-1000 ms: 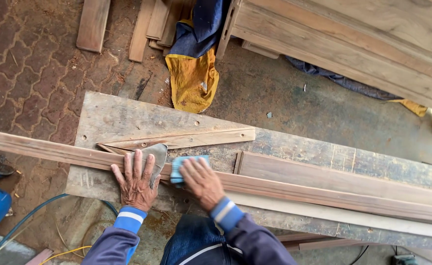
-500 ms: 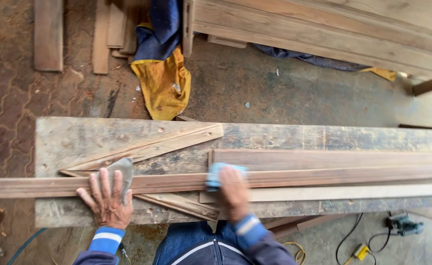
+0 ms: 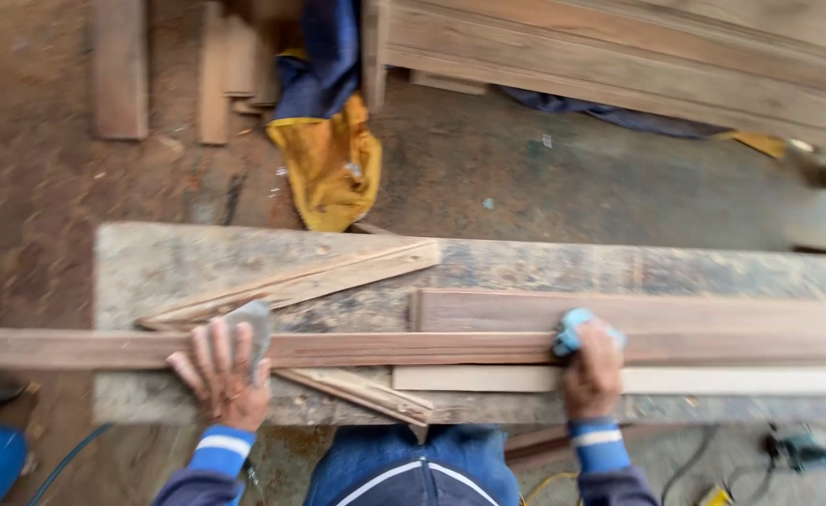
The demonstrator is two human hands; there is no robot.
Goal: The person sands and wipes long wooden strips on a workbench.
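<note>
A long reddish moulded wooden strip (image 3: 413,349) was laid lengthwise across a worn, paint-stained workbench plank (image 3: 525,267). The left hand (image 3: 221,375) was pressed flat on the strip near the plank's left end, its fingers spread apart, and a grey piece of sandpaper (image 3: 254,328) was pinned under the forefinger and middle finger. The right hand (image 3: 591,370) was set on the same strip farther to the right, its fingers curled together and clamped on a blue sanding pad (image 3: 572,330), which was held against the strip's far edge.

Just beyond the strip, a broader brown board (image 3: 638,311) lay parallel to it on the plank; on the near side of the strip, a pale thin batten (image 3: 713,379) lay alongside. Two tapered wooden wedges were also seen on the plank: one (image 3: 319,276) beyond the strip, pointing right, and one (image 3: 357,392) partly under the strip, near the plank's front edge.

On the ground beyond the plank, a yellow and dark blue cloth (image 3: 329,141) was heaped, with short offcut boards (image 3: 118,70) to its left and stacked timbers (image 3: 619,56) to its right. The picture was blurred, so fine detail could not be told.
</note>
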